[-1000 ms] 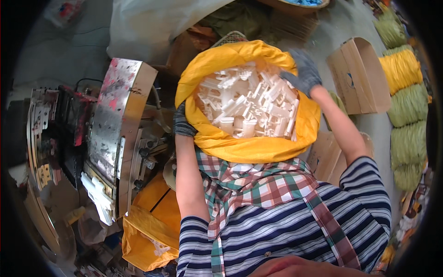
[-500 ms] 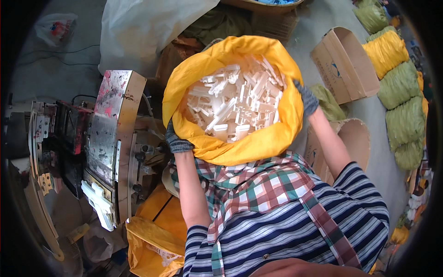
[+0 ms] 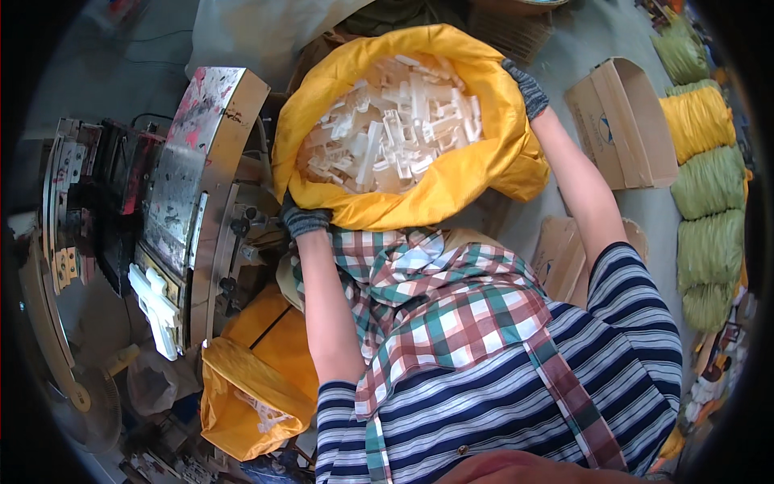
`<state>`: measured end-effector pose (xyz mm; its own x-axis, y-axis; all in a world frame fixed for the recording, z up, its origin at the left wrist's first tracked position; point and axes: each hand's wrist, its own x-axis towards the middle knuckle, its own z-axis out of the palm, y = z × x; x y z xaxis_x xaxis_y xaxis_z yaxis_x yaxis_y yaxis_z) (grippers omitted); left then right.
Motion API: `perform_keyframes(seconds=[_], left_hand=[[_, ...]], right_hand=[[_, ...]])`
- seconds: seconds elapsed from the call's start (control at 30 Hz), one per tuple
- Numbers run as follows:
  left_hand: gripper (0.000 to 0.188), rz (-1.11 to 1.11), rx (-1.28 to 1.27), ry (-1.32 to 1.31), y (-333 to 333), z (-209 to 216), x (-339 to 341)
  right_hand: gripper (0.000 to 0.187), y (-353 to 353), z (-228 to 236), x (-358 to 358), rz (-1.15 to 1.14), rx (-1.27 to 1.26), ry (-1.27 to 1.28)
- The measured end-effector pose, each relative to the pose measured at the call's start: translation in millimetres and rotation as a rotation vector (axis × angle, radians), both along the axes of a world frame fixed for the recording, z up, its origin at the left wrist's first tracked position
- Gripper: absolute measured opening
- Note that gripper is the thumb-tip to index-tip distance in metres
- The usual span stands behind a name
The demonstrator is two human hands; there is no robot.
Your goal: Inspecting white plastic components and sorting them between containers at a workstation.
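A yellow woven sack (image 3: 419, 206) with its rim rolled outward stands in front of me, full of white plastic parts (image 3: 387, 133). My left hand (image 3: 305, 218), in a dark grey knit glove, grips the rim at the near left. At the far right of the rim my right hand (image 3: 527, 89), gloved alike, has its fingers closed on the yellow cloth. Both arms reach forward, and the fingertips are partly hidden by the sack's folds.
To the left stands a metal machine (image 3: 193, 153) with red stains and a white plastic part (image 3: 155, 310) on its front. A second yellow sack (image 3: 250, 403) lies below it. Cardboard boxes (image 3: 621, 129) stand at right, beside stacked green and yellow bundles (image 3: 709, 185).
The sack has moved away from me and tilted, its right side now bulging lower. My right hand has moved up and forward with the rim; the left has also moved forward.
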<state>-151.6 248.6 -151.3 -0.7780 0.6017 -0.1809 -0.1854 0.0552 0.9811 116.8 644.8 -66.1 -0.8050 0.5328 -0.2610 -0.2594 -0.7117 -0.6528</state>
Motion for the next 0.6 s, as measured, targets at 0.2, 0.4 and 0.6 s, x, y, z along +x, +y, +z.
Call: perform_keyframes(seconds=[0.2,0.4,0.6], left_hand=[[0.044,0.342,0.356,-0.806,19.9,41.8,17.8],[0.043,0.519,0.214,-0.597,5.4,18.6,19.1],[0.069,-0.023,-0.408,1.063,48.7,83.3,134.5]], right_hand=[[0.047,14.2,-12.5,30.1,-0.229,1.126,-1.285],[0.062,-121.2,6.3,12.3,-0.402,1.947,-1.354],[0.059,-124.4,-98.7,58.9,-0.171,0.542,-0.827]])
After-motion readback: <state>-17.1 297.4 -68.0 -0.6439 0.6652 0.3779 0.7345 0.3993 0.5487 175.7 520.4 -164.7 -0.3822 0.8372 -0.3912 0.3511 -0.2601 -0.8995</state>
